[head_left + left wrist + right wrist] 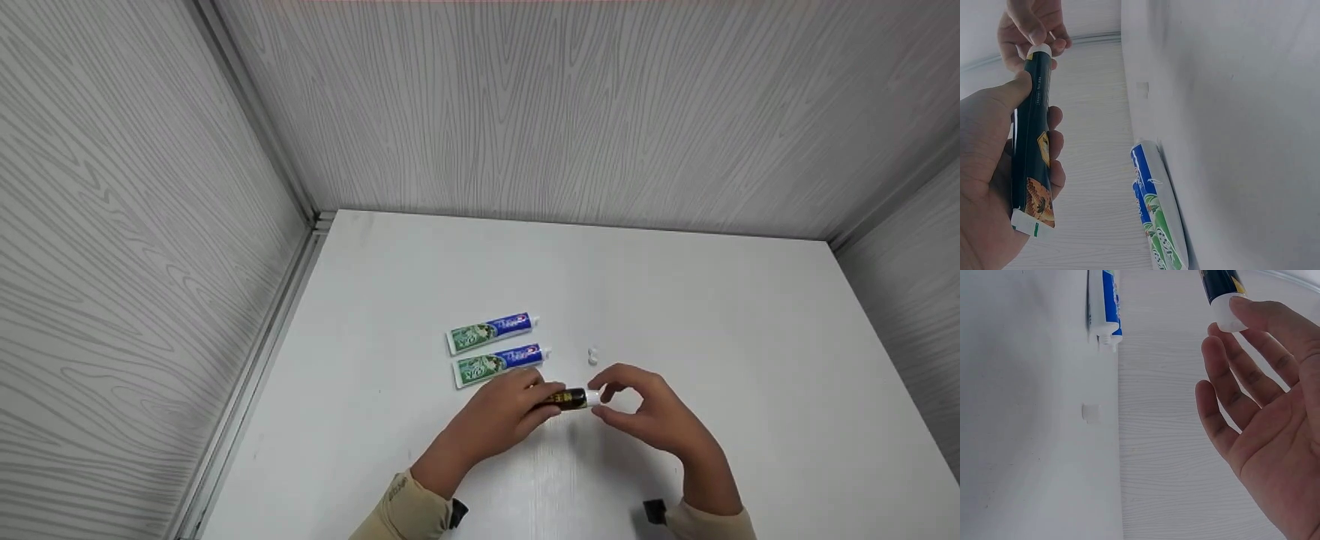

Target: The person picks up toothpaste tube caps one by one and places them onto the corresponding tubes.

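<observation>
A dark tube (pixel 568 399) with a honeycomb print is held above the table by my left hand (pixel 501 414), its fingers and thumb curled round the body (pixel 1034 135). At the tube's end, the thumb and index finger of my right hand (pixel 657 414) pinch the white cap (pixel 1226 313). The cap sits on the tube. In the right wrist view the other fingers of my right hand (pixel 1269 388) are spread and bent below the cap.
Two blue, green and white toothpaste tubes (pixel 491 332) (pixel 501 363) lie side by side beyond my left hand. Small white caps (pixel 592 355) lie right of them. Grey wood-grain panels (pixel 525 112) stand behind and beside the white table (pixel 360 315).
</observation>
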Demonstrator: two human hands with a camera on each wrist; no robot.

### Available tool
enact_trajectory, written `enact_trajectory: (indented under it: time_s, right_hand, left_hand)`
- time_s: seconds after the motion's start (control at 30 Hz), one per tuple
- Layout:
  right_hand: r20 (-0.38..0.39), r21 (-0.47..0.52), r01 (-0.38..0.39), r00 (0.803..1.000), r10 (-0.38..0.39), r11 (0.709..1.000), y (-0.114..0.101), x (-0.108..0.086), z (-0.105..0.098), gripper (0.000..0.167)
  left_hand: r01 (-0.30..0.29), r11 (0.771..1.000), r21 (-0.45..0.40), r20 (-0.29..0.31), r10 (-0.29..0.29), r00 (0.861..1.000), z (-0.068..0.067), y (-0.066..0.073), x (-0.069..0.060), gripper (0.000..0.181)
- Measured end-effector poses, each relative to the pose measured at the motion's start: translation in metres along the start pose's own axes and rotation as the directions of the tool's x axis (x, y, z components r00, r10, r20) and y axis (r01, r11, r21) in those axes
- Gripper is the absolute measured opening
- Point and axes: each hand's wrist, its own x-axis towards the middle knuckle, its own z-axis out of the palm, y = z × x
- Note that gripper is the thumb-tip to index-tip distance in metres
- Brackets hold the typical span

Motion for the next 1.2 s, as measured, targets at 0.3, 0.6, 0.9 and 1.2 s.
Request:
enact_trajectory:
  time_s: [0.3,0.6,0.9,1.2]
  right_hand:
    - [0.024,0.000,-0.007,1.000,0.007,1.000,0.0026,0.0009,0.0006,0.029]
    - [0.034,0.009,-0.042,0.999,0.041,0.999,0.0021,0.0011,0.0007,0.023]
    - [-0.012,-0.005,0.001,1.000,-0.001,1.000,0.0029,0.0001,0.0015,0.034]
    - [-0.007,0.025,0.040,0.999,-0.040,0.999,0.0039,-0.0004,0.0027,0.030]
  left_hand:
    - [0.033,0.999,-0.015,0.026,-0.032,0.999,-0.0004,0.0006,-0.0012,0.037]
    - [0.039,0.999,-0.023,0.026,-0.039,0.999,-0.0012,0.0013,-0.0015,0.037]
    - [0.011,1.000,-0.014,0.002,-0.011,1.000,0.0002,0.0002,-0.0001,0.036]
    - [0.014,1.000,-0.020,0.010,-0.014,1.000,0.0007,0.0004,0.0000,0.035]
